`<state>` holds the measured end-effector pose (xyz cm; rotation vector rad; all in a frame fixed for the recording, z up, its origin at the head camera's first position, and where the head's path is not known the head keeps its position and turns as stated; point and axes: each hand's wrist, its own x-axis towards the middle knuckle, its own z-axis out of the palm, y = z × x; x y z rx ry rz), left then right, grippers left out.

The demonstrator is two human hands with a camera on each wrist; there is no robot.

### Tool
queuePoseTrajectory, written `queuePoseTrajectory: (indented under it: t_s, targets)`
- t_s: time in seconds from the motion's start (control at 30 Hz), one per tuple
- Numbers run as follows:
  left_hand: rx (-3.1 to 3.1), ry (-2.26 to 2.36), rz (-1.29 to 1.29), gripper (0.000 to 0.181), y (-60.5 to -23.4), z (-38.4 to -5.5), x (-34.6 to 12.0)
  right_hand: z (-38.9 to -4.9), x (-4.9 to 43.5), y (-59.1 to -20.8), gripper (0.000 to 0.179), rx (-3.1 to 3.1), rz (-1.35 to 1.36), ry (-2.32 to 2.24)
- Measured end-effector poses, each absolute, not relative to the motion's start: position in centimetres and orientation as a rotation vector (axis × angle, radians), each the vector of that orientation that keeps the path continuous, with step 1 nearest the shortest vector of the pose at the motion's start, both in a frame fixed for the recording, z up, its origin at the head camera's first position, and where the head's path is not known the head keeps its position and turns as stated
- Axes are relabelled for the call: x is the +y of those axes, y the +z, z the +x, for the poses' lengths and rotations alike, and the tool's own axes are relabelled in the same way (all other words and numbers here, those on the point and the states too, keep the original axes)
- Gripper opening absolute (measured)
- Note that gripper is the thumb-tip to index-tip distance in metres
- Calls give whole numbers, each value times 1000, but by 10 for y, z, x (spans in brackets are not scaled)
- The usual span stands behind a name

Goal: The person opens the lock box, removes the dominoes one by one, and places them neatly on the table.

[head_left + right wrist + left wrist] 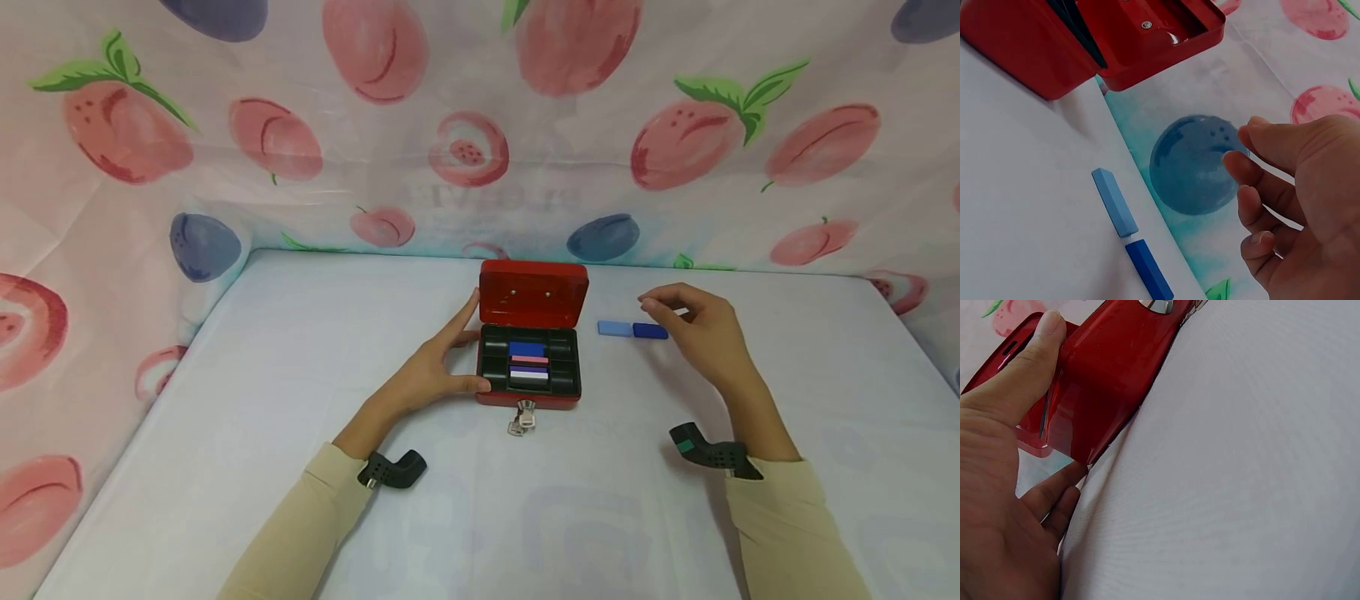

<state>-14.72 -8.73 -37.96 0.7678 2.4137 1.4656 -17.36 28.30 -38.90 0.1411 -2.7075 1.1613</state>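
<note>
A small red cash box (527, 400) stands with its lid (534, 293) raised. Its black tray (564, 348) carries several coloured bars in the middle: a blue bar (527, 348), a pink one (529, 360), a purple one and a white one. My left hand (429, 371) holds the box's left side, thumb on the front corner and fingers toward the back. To the right, a light blue bar (615, 328) and a dark blue bar (650, 331) lie end to end on the table. Above them hovers my right hand (699, 329), fingers loosely bent and holding nothing.
Keys (517, 427) hang from the lock at the box's front. A white cloth (585, 517) covers the table. Behind it rises a fruit-patterned sheet (540, 167), close to the raised lid. Dark wrist devices (397, 469) sit at both cuffs.
</note>
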Motion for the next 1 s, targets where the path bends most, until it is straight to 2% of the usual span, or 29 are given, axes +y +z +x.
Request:
queuePoseTrajectory:
  t_s: [0.13, 1.0]
  targets:
    - [2409, 1473, 777, 103, -379, -147, -88, -153, 255, -354, 31, -2740, 131, 1215]
    - [2396, 1490, 776, 102, -379, -147, -88, -148, 217, -357, 20, -2718, 500, 1258]
